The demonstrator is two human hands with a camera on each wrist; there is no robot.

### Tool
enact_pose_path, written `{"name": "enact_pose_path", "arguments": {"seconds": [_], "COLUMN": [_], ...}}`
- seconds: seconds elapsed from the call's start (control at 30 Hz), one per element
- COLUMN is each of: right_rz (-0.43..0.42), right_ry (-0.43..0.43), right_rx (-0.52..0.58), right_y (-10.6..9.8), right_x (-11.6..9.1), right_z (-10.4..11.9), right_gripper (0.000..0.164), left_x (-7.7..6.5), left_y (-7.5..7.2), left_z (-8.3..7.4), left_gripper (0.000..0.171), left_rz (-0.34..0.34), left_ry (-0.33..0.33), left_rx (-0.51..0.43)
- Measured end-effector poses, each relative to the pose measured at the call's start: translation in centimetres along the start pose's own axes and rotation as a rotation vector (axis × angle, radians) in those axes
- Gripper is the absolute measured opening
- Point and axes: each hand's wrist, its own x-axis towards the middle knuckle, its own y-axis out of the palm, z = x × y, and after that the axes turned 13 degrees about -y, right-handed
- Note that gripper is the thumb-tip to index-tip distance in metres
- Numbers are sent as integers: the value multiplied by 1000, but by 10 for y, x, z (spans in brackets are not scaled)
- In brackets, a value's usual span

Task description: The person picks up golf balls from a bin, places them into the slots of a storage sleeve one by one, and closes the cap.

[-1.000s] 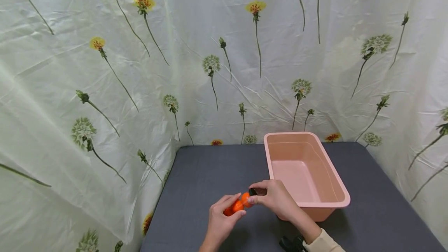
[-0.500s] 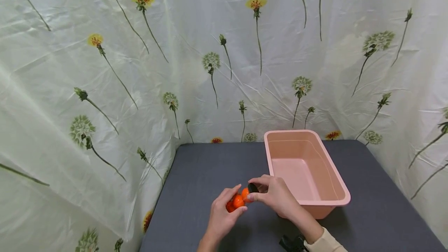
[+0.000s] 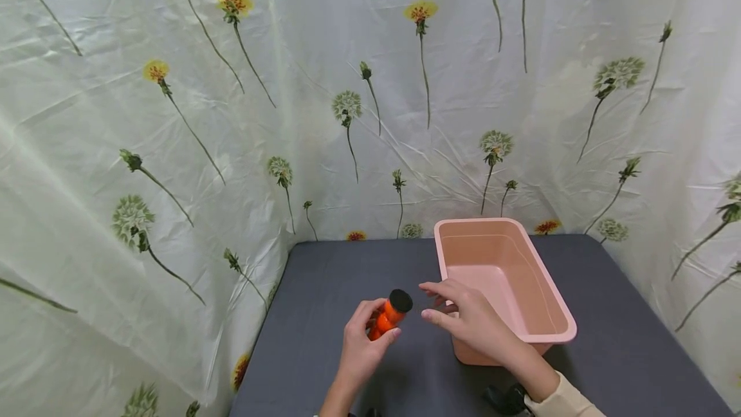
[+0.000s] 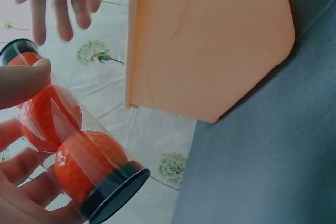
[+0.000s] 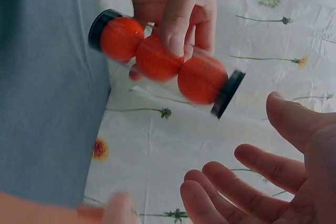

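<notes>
A clear tube (image 3: pixel 386 319) holding three orange balls (image 5: pixel 203 80) has a black cap (image 3: pixel 401 301) at each end. My left hand (image 3: pixel 357 352) grips it around the middle, above the table and left of the tub. In the left wrist view the thumb (image 4: pixel 23 82) lies across the tube, with the lower cap (image 4: pixel 116 192) tipped toward the camera. My right hand (image 3: pixel 471 320) is apart from the tube, just to its right, with loosely spread fingers (image 5: pixel 231 187) and nothing in them. Both caps sit on the tube's ends.
A pink plastic tub (image 3: pixel 564 320) stands on the right side of the dark grey table (image 3: pixel 341 269), partly behind my right hand. A flower-printed curtain (image 3: pixel 324 50) surrounds the table's back and sides. A dark object (image 3: pixel 503 399) shows beside the right wrist.
My right hand has let go of the tube's black-capped end and drawn back to the right, its fingers spreading. The left hand has tilted the tube so the cap points more upward.
</notes>
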Motion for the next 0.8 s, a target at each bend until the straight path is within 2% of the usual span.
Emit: {"name": "enact_pose_path", "arguments": {"seconds": [0.1,0.23,0.4,0.6,0.8], "right_rz": [-7,-26,-40,-50,-45], "right_ry": [-13,-16,-20,-41,-72], "right_rx": [-48,-99,-186,-284,-339], "right_y": [-7,-13,-20,-30,-37], "right_x": [-4,-12,-27,-43,-54], "right_z": [-3,-7,-14,-25,-31], "right_gripper": [51,47,44,45,45], "left_x": [4,12,23,42,61], "left_y": [-2,-5,-9,-12,-3], "left_z": [1,7,21,36,58], "left_gripper": [54,55,55,53,53], "left_rz": [-3,-6,-64,-118,-107], "left_ry": [-3,32,47,6,-70], "left_rx": [-12,-58,-58,-50,-88]}}
